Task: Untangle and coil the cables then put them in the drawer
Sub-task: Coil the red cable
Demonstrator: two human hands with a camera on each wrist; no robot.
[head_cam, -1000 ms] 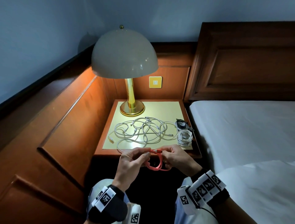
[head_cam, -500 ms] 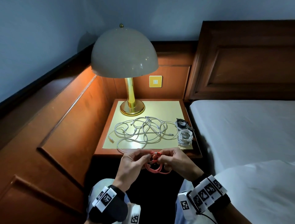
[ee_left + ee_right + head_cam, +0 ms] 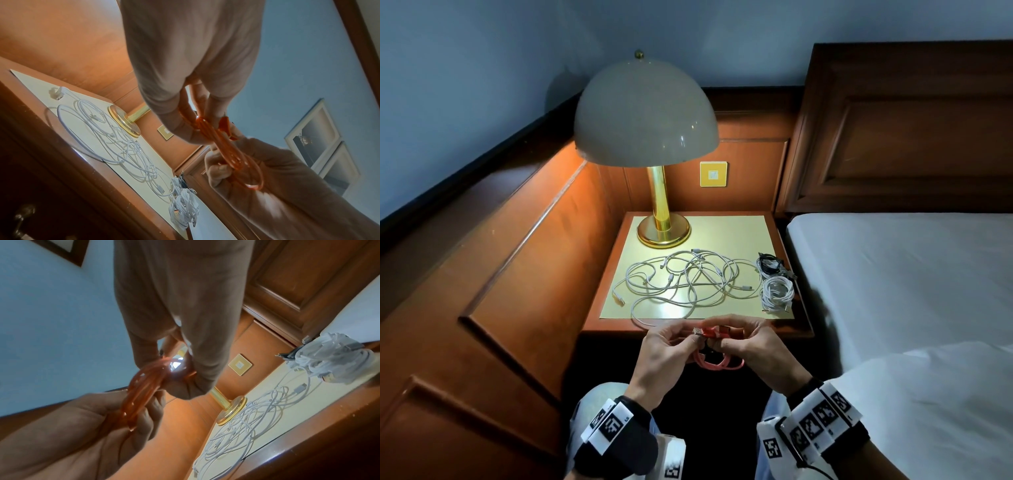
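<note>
Red cable (image 3: 717, 356), wound into a small coil, sits between both hands just in front of the tabletop (image 3: 722, 229). Left hand (image 3: 666, 356) pinches the coil near its metal plug, and right hand (image 3: 753, 346) has its fingers curled round the loops. On the tabletop a loose tangle of white cables (image 3: 685, 279) lies spread out near the brass lamp (image 3: 650, 154). A coiled white cable (image 3: 777, 293) and a coiled black cable (image 3: 770, 263) rest by the right edge, beside the bed (image 3: 900, 274).
</note>
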